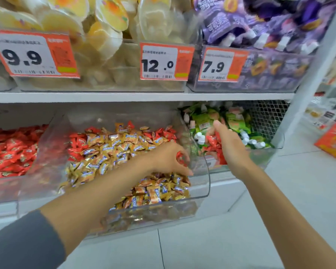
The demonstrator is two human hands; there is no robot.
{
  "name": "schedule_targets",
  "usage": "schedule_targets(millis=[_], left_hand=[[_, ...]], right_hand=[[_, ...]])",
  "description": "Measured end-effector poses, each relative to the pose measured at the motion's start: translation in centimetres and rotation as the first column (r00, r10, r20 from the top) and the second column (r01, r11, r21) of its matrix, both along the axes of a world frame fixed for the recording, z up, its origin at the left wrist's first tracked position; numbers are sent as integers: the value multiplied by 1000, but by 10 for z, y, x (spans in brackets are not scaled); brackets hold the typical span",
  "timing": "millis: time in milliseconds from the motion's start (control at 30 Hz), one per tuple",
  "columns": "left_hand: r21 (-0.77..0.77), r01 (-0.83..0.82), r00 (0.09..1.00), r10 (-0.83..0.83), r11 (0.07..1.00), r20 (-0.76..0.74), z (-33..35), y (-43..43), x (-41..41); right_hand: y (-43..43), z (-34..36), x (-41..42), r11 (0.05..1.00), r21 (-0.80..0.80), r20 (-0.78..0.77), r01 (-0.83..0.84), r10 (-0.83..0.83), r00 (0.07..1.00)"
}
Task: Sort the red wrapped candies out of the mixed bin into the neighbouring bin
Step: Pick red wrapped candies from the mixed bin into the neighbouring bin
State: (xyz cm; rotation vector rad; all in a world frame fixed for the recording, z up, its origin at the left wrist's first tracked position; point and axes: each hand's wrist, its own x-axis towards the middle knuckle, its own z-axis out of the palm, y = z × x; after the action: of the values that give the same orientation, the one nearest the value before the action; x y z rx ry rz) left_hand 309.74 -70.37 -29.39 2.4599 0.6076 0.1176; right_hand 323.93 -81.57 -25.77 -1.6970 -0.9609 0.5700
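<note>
Red candies inside right grip

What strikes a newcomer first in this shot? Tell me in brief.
The clear mixed bin, heaped with gold and red candies, fills the centre, and the left hand pinches a red candy over it. Just right of it, the right hand grips a bunch of red candies above a bin of green packets. Orange price tags line the shelf above.

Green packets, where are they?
In the head view, the green packets lie in the far-right bin of the bottom row, behind the right hand holding red candies, below the 7.9 price tag.
</note>
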Motion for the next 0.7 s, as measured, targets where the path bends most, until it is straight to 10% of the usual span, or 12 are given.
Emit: schedule_targets(millis=[367, 567, 700], left_hand=[[-239, -214, 951, 258, 947, 169, -3, 27, -1], [-619, -241, 877, 441, 747, 190, 5, 38, -22], [-555, -299, 892, 434, 777, 127, 4, 41, -21]], right_hand=[[-1, -32, 19, 986, -50, -7, -157, 157, 988], [3, -39, 18, 973, -74, -33, -217, 215, 976], [3, -39, 19, 975, -75, -61, -208, 203, 977]])
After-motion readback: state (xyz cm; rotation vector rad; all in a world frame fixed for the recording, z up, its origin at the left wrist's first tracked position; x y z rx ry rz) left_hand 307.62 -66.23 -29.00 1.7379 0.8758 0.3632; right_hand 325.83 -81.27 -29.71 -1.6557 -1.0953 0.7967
